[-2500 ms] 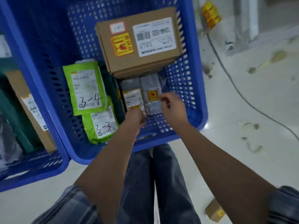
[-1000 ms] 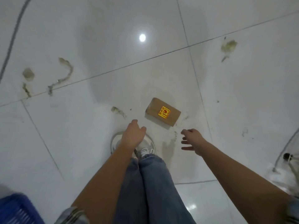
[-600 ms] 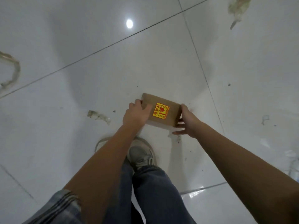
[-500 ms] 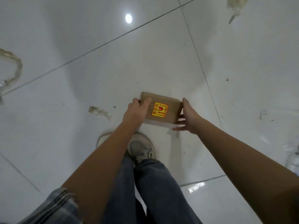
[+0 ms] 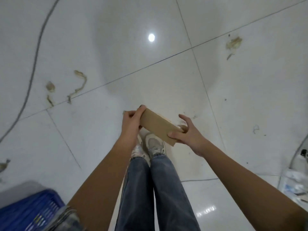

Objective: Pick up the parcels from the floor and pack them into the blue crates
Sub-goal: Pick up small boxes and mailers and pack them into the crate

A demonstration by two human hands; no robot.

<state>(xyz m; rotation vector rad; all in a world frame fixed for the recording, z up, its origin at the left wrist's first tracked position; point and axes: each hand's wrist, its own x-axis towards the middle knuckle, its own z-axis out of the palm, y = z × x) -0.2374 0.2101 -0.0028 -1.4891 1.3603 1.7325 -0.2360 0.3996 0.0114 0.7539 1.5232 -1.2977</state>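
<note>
Two hands, left hand (image 5: pixel 131 121) and right hand (image 5: pixel 186 132), clamped on tilted cardboard parcel (image 5: pixel 158 125), label hidden.

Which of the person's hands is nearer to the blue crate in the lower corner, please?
Left. The left hand grips the end of the cardboard box on the side toward the blue crate; the right hand holds the box's far end, farther from the crate.

Head view; looks steeply down, close

White tiled floor (image 5: pixel 100 139), grey cable (image 5: pixel 35 52), tape scraps (image 5: pixel 80 84), sneakers (image 5: pixel 155 145), jeans (image 5: pixel 160 189)
</note>
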